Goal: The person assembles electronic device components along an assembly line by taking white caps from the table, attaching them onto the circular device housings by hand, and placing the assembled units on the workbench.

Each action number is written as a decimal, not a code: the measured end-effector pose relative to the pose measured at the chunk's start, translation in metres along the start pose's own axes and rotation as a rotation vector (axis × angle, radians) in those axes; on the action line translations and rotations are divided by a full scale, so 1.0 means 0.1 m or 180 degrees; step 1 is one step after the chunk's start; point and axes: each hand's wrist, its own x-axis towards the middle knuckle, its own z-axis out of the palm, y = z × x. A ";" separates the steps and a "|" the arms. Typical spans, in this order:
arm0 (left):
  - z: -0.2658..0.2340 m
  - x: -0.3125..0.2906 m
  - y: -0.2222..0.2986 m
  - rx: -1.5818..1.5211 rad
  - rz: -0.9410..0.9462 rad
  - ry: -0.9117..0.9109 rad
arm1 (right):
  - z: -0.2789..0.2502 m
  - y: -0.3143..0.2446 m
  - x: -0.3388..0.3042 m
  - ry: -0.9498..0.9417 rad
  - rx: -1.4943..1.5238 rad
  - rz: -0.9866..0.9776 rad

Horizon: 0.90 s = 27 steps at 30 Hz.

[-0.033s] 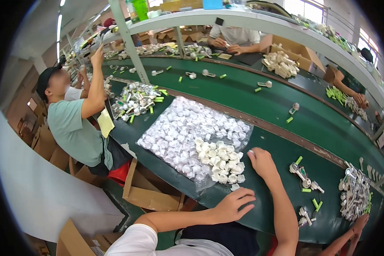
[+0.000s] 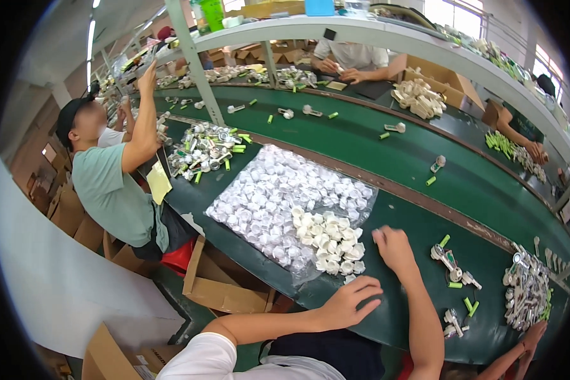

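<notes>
A clear plastic bag (image 2: 266, 196) full of small white plastic parts lies flat on the green bench. At its near right corner is a loose heap of cream-white cup-shaped plastic parts (image 2: 329, 237). My left hand (image 2: 351, 304) hovers by the bench's near edge, just below the heap; its fingers are apart and nothing shows in them. To the right of the heap is my right hand (image 2: 396, 250), fingers bent inward. Whatever it may hold is too small or hidden to make out.
Small devices with green cylinders (image 2: 449, 263) lie to my right, near a larger device pile (image 2: 527, 288) and another person's hands (image 2: 533, 335). A green conveyor belt (image 2: 354, 136) runs beyond the bench. A co-worker (image 2: 111, 183) stands left, near an open cardboard box (image 2: 225, 288).
My right hand has shifted slightly toward me and to the right, away from the heap. My left hand stays nearly in place.
</notes>
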 end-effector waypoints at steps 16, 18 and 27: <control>2.23 1.62 0.08 0.0940 0.3082 -0.3528 | -0.02 0.27 -1.55 0.0211 -0.0394 -0.0043; 2.47 1.56 0.16 0.0593 0.3638 -0.3236 | -0.08 0.48 -1.68 0.0525 -0.2389 -0.0769; 2.45 1.50 -0.60 0.0467 0.2131 -0.3513 | -0.18 -0.47 -1.53 0.0659 -0.3138 -0.2475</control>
